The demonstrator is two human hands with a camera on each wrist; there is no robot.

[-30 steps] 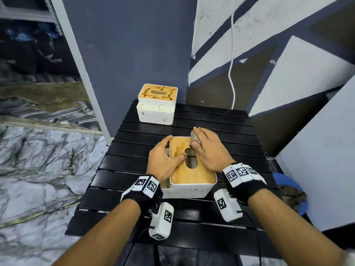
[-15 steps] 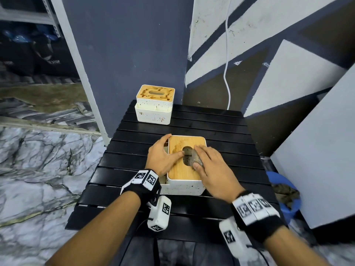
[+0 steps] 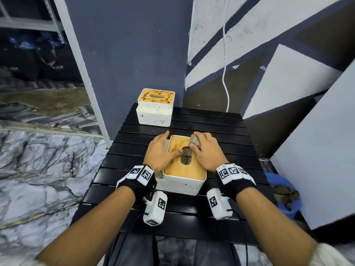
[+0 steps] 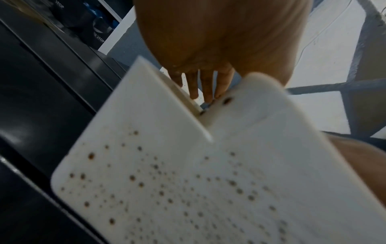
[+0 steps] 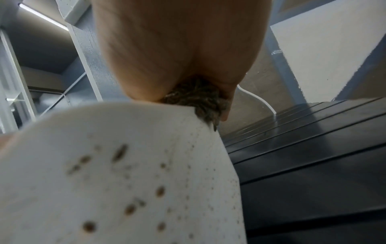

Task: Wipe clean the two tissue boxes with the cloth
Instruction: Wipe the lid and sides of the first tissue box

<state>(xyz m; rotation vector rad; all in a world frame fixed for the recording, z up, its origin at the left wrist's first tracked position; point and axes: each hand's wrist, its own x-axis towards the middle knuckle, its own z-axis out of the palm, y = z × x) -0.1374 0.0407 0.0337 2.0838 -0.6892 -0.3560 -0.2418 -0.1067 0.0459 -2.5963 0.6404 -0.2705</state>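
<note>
The near box (image 3: 183, 170) is sitting mid-tabletop (image 3: 226, 127), its white walls speckled brown. The left hand (image 3: 161, 153) is lying flat on its left side, fingers straight, thumb on the wooden lid. The right hand (image 3: 206, 150) is curling its fingers round the cloth (image 3: 195, 141), pressing it on the lid's far right corner. The far box (image 3: 155, 106) is standing at the far left corner. A dark bag (image 3: 48, 66) off left is reading "STOP".

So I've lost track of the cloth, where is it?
In the head view the cloth is under the right hand, at the far right corner of the near tissue box's wooden lid.
</note>
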